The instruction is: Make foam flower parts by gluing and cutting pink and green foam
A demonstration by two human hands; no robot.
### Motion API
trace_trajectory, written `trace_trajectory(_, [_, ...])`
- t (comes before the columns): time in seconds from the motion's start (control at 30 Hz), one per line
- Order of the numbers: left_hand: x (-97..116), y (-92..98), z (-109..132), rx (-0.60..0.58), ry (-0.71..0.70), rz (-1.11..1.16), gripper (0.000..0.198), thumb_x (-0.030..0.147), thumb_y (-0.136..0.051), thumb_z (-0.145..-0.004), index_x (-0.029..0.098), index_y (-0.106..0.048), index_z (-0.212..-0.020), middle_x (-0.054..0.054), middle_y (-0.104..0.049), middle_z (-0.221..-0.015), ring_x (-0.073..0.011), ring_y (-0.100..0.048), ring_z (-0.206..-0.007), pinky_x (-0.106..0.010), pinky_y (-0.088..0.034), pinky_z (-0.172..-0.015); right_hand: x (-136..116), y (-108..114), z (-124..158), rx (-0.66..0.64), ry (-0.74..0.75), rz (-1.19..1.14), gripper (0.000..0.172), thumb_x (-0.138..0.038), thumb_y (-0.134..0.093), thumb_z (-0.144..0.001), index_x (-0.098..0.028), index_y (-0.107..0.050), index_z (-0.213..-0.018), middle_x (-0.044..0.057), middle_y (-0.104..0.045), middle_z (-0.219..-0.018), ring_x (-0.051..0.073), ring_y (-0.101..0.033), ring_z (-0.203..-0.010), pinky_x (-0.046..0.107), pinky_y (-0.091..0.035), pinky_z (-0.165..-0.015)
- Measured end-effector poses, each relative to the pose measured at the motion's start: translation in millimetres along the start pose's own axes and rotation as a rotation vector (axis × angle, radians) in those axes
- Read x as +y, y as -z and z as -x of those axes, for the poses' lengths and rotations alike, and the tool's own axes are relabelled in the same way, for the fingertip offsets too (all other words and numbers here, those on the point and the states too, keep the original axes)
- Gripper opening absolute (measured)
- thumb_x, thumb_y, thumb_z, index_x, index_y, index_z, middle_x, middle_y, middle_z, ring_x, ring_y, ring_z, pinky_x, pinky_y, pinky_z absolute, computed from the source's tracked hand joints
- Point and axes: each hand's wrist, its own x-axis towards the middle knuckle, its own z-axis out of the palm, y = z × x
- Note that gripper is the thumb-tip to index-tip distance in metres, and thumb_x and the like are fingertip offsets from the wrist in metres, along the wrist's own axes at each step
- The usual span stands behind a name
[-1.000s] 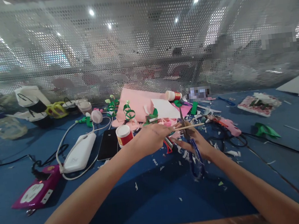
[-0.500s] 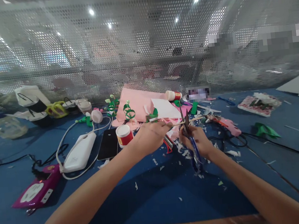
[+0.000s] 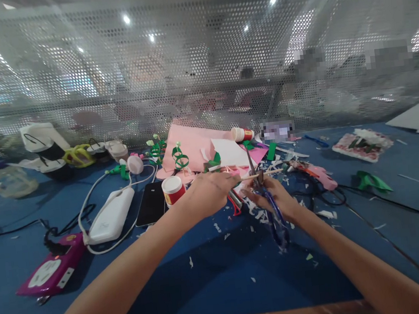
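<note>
Near the middle of the table, my left hand [image 3: 213, 191] is closed on one end of a thin wooden stick [image 3: 272, 172]. My right hand [image 3: 273, 197] grips a pair of scissors with blue handles [image 3: 273, 215], its blades pointing up and away from me. The stick crosses the scissors where the blades meet. Behind my hands lie pink paper [image 3: 193, 146] and white paper [image 3: 229, 152]. A red and white paper cup [image 3: 173, 190] stands beside my left forearm. White paper scraps lie under and around my right hand.
A black phone [image 3: 150, 204], a white power bank [image 3: 112, 214] with its cable and a purple power strip [image 3: 52, 266] lie at left. Black cords and green paper [image 3: 371, 181] are at right. A perforated metal screen [image 3: 200, 68] rises behind the table [image 3: 215, 281].
The scissors' blades have closed together around the stick, and the handles have swung slightly right. My left hand stays at the stick's end.
</note>
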Motion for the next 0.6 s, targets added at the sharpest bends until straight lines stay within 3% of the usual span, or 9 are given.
trace_trajectory(0.13, [-1.7, -4.5, -0.8, -0.022, -0.007, 0.010, 0.038, 0.010, -0.044, -0.082, 0.019, -0.055, -0.118, -0.007, -0.069, -0.094, -0.0186, -0.065, -0.085, -0.027, -0.051, -0.067, -0.5, 1.3, -1.6, 0.024, 0.033, 0.039, 0.008, -0.027, -0.059, -0.073, -0.020, -0.055, -0.074, 0.006, -0.060, -0.076, 0.023, -0.057, -0.079, 0.037, -0.045, -0.073])
trace_trajectory(0.3, [-6.5, -7.5, -2.6, -0.002, -0.009, 0.118, 0.039, 0.007, -0.043, -0.081, 0.017, -0.057, -0.117, -0.007, -0.066, -0.110, -0.0188, -0.063, -0.099, -0.029, -0.052, -0.080, -11.7, 5.8, -2.1, -0.024, -0.086, 0.001, 0.007, -0.023, -0.054, -0.073, -0.020, -0.050, -0.069, -0.001, -0.054, -0.060, 0.015, -0.053, -0.054, 0.028, -0.043, -0.056])
trace_trajectory(0.4, [-6.9, -6.8, -2.7, 0.008, -0.004, 0.152, 0.039, 0.005, -0.042, -0.081, 0.017, -0.059, -0.113, -0.006, -0.064, -0.117, -0.0178, -0.060, -0.104, -0.029, -0.050, -0.087, -12.9, 6.0, -1.4, -0.021, -0.123, -0.018, 0.007, -0.021, -0.052, -0.073, -0.020, -0.049, -0.068, -0.002, -0.055, -0.057, 0.014, -0.054, -0.050, 0.026, -0.042, -0.052])
trace_trajectory(0.6, [-4.3, -7.1, -4.1, 0.032, 0.024, 0.128, 0.038, 0.009, -0.041, -0.083, 0.017, -0.059, -0.115, -0.009, -0.067, -0.108, -0.0160, -0.064, -0.094, -0.026, -0.052, -0.078, -5.1, 3.4, -1.4, -0.024, -0.176, -0.084, 0.007, -0.019, -0.056, -0.069, -0.021, -0.049, -0.066, -0.002, -0.058, -0.057, 0.015, -0.057, -0.052, 0.027, -0.044, -0.055])
